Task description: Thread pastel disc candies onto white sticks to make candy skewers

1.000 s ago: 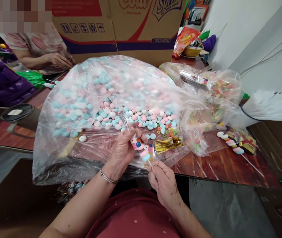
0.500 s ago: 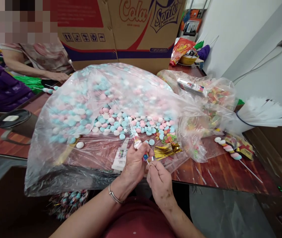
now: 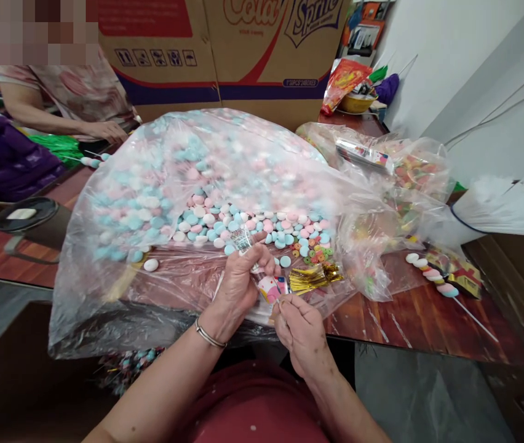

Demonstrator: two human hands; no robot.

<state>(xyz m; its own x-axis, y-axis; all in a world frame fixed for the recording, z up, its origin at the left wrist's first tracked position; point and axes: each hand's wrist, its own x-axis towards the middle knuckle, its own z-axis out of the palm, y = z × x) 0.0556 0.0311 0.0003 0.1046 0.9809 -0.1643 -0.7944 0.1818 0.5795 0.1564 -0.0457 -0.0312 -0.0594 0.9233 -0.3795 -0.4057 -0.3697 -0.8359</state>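
My left hand [image 3: 238, 277] is closed round a clear printed wrapper sleeve [image 3: 269, 287] with a candy skewer inside it; the sleeve's top [image 3: 242, 237] pokes out above my fingers. My right hand [image 3: 301, 329] pinches the skewer's thin white stick [image 3: 279, 304] just below the sleeve. Both hands meet at the table's front edge, over a big clear bag [image 3: 174, 184] of pink, blue and white round candies. A bundle of gold twist ties [image 3: 313, 277] lies just right of my left hand.
A finished candy skewer [image 3: 432, 274] lies on the wooden table [image 3: 409, 314] at right, near a bunch of white sticks [image 3: 497, 206] and smaller candy bags [image 3: 400, 178]. A large cardboard box [image 3: 225, 55] stands behind. Another person's hand [image 3: 105, 130] works at far left.
My left hand has shifted up along the sleeve and the sleeve now covers the candies; my right hand stays pinched on the stick. The view has wobbled slightly.
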